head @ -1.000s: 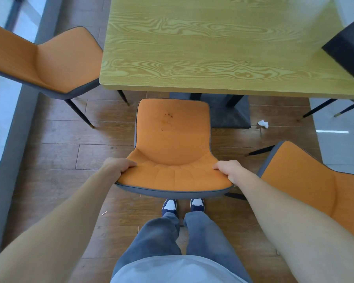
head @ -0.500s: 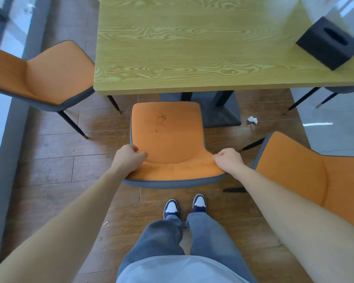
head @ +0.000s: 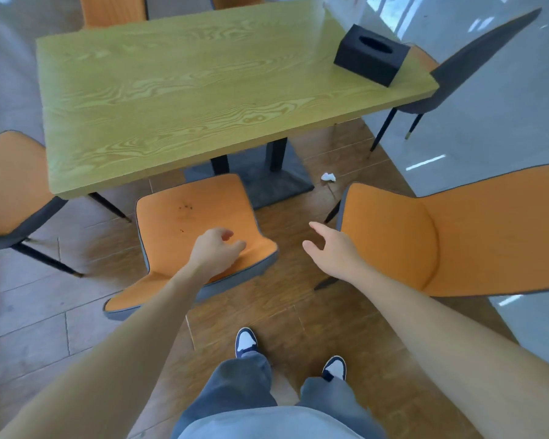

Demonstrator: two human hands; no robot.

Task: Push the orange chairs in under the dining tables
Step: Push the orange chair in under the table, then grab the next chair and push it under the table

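The yellow-green wooden dining table (head: 187, 90) fills the upper middle. An orange chair (head: 187, 223) with a grey edge stands in front of me, turned a little, its seat front at the table's near edge. My left hand (head: 217, 248) hovers over the top of its backrest with loosely curled fingers that grip nothing. My right hand (head: 330, 248) is open in the air between this chair and a second orange chair (head: 425, 236) at the right, which stands away from the table. A third orange chair (head: 10, 185) stands at the table's left end.
A black tissue box (head: 371, 53) sits on the table's far right corner. A chair seen from its grey back (head: 457, 68) stands at the right end; two more orange chairs (head: 114, 11) are on the far side. A crumpled white paper (head: 328, 177) lies by the table's base.
Both hands have let go of the middle chair's backrest after moving it toward the table. My right hand has swung toward the right chair, and my view has turned right.
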